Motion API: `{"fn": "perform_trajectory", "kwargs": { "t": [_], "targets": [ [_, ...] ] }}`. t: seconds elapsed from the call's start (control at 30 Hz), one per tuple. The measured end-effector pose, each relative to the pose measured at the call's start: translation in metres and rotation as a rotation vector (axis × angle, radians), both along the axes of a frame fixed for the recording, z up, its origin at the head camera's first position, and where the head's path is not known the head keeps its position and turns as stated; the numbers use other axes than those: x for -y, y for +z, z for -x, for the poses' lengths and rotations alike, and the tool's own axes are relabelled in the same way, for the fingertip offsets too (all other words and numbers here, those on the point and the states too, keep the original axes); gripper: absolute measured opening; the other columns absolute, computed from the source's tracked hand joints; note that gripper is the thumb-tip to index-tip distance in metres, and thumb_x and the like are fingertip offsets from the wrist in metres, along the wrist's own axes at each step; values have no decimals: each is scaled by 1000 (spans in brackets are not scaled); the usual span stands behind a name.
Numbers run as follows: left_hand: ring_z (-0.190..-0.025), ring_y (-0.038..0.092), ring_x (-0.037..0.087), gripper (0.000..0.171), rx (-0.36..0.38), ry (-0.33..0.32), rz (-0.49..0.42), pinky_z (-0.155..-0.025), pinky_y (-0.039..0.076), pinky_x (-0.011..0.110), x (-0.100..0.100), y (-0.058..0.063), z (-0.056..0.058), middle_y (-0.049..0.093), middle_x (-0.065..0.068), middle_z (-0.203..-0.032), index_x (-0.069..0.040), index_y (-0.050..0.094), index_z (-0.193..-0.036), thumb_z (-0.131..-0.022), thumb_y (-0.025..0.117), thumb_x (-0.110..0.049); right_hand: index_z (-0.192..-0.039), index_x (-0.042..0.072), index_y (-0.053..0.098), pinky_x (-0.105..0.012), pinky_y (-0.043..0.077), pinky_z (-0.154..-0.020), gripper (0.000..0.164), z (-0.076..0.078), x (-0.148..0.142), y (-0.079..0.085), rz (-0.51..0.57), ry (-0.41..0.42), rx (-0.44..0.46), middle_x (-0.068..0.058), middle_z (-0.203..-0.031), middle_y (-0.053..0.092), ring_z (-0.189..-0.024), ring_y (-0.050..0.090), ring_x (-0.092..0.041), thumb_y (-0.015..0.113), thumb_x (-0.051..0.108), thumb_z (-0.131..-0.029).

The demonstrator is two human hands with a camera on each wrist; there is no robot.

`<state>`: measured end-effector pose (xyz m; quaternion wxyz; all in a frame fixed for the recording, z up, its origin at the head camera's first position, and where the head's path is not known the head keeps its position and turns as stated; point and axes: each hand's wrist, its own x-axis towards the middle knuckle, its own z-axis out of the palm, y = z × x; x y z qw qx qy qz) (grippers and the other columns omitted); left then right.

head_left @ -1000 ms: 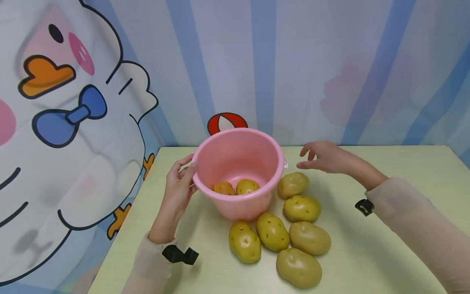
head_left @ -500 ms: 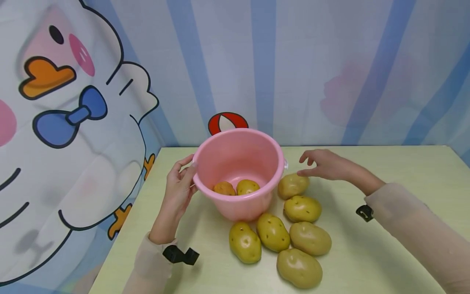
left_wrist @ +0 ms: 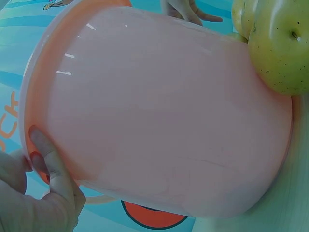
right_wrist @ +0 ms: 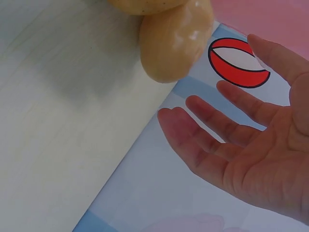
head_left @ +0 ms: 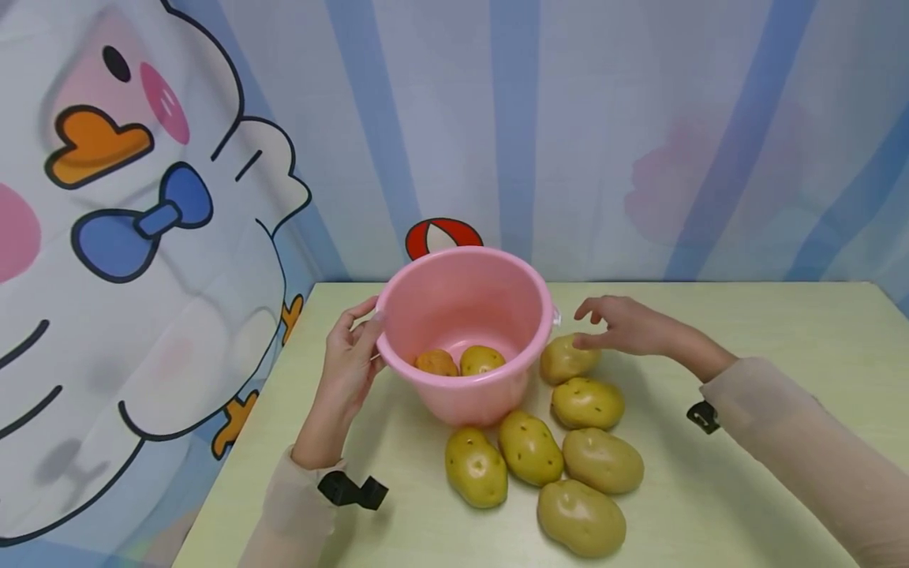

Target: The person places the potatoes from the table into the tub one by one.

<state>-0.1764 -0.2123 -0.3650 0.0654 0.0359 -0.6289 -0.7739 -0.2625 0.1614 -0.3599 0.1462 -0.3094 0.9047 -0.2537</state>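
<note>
A pink bucket (head_left: 461, 402) stands upright on the table with two potatoes (head_left: 482, 360) inside. My left hand (head_left: 348, 355) grips its rim on the left side, thumb over the edge; the left wrist view shows curled fingers (left_wrist: 50, 162) under the lip. To the right of the bucket my right hand (head_left: 625, 325) hovers over the farthest potato (head_left: 566, 361), its thumb overlapping that potato in the head view. In the right wrist view the fingers (right_wrist: 212, 116) are spread and relaxed, holding nothing, with the farthest potato (right_wrist: 176, 43) a little beyond the fingertips.
Several more potatoes (head_left: 604, 461) lie in front of the bucket and along its right side. The pale table (head_left: 767, 379) ends at a printed cloth backdrop (head_left: 596, 142). A clear handle mount (head_left: 556, 316) sticks out from the bucket's right rim.
My right hand has come down and slightly left toward the farthest potato. The left hand keeps its grip on the bucket rim, and the potatoes lie as before.
</note>
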Motion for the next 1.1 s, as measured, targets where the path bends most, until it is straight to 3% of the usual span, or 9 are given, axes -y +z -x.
{"fn": "perform_trajectory", "kwargs": {
  "t": [0.23, 0.53, 0.87, 1.1],
  "targets": [
    [-77, 62, 17, 40, 3, 1, -1, -64, 55, 17, -1, 0, 1, 62, 17, -110, -7, 46, -141, -103, 56, -16, -128, -10, 54, -53, 53, -86, 52, 0, 4, -6, 10, 17, 21, -26, -118, 60, -111, 55, -45, 69, 28, -95],
    [-79, 65, 16, 42, 2, 7, 1, -67, 57, 20, -1, -1, 1, 64, 14, -109, -7, 45, -142, -103, 57, -15, -125, -12, 56, -54, 51, -88, 51, 4, 11, -17, 26, 68, 3, -20, -107, 63, -108, 56, -43, 70, 26, -95],
    [-78, 64, 16, 40, 7, 7, 6, -68, 57, 20, -1, 0, 0, 63, 14, -106, -8, 46, -141, -104, 56, -16, -123, -12, 56, -47, 48, -82, 53, 3, 15, -24, 26, 79, 4, -18, -103, 59, -95, 53, -30, 72, 28, -93],
    [-79, 65, 16, 40, 4, 5, 3, -68, 57, 20, -1, 0, 0, 64, 14, -107, -7, 45, -142, -104, 55, -14, -125, -10, 56, -48, 49, -84, 56, 3, 17, -29, -12, 62, 15, -18, -105, 56, -94, 53, -29, 73, 32, -92]
  ]
}}
